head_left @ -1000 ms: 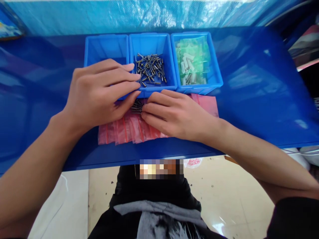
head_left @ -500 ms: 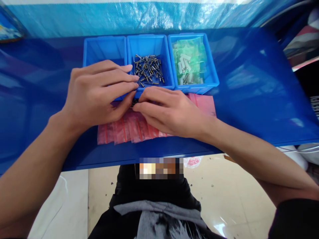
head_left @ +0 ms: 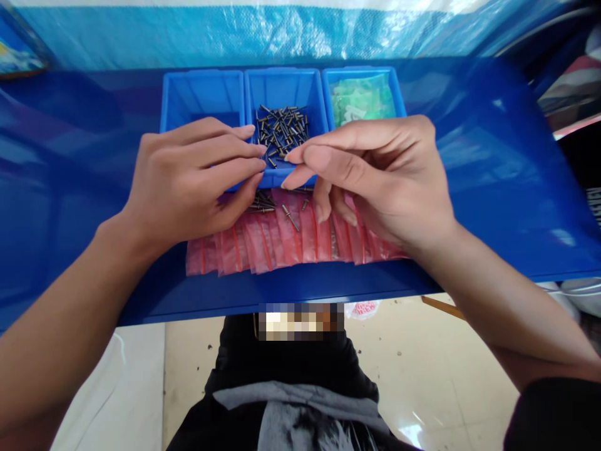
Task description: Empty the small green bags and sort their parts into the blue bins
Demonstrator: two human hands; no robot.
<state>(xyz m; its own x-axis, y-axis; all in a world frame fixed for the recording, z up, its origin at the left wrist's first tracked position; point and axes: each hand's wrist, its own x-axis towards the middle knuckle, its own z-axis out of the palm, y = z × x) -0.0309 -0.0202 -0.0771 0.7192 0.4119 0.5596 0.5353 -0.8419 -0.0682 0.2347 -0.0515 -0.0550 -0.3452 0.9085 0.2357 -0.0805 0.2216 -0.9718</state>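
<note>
My left hand (head_left: 195,178) is palm down, fingers bent and slightly apart, its fingertips by the front wall of the middle blue bin (head_left: 323,116). Nothing shows in its fingers; the palm is hidden. Beside its thumb lies a small heap of dark pop rivets (head_left: 263,202) on the red-pink zip bags (head_left: 286,244). One loose rivet (head_left: 290,218) and a shorter piece (head_left: 305,204) lie right of the heap. Raised over the bags, my right hand (head_left: 385,178) has thumb and forefinger closed in a pinch; anything between the tips is too small to make out. More rivets (head_left: 284,128) fill the middle bin.
A left blue bin (head_left: 203,84) is partly behind my left hand. The right bin (head_left: 401,100) holds green bags (head_left: 364,94) with pale pieces. All stand on a dark blue table (head_left: 498,188), its front edge (head_left: 197,311) near me, below a blue sheet (head_left: 225,37).
My right hand has lifted off the heap and turned, moving right and up in a pinch. The heap, loose rivets and bags beneath are uncovered. My left hand has barely moved.
</note>
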